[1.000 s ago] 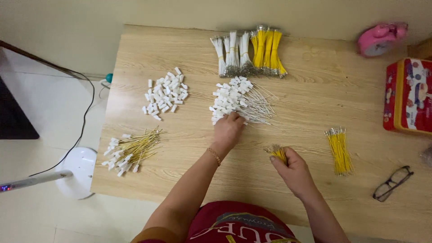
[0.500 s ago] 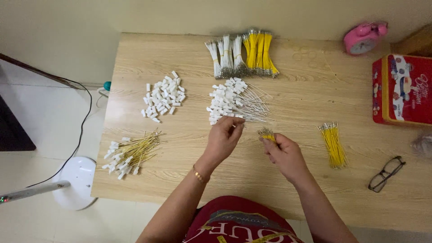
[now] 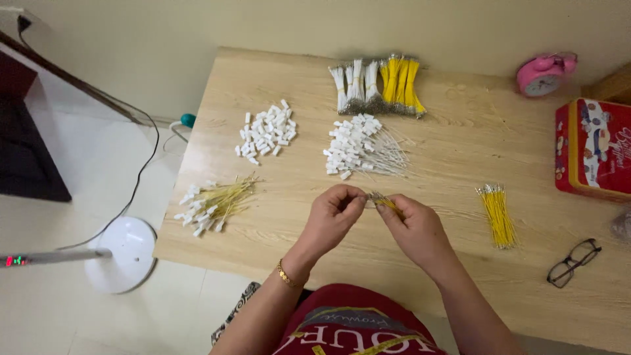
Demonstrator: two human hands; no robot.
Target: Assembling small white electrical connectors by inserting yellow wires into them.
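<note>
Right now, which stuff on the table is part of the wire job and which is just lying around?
In use: yellow wires in right hand; left hand; white connectors; white wires with connectors; finished yellow wires; loose yellow wires; bundles.
Lying about: pink clock; red tin; glasses.

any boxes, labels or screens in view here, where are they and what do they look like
Tin box: right edge of the table, rectangular, red with a pictured lid and yellow rim.
Alarm clock: far right corner of the table, round, pink with a white dial.
Small lit display: on the fan stand at far left, red and green lights.
</note>
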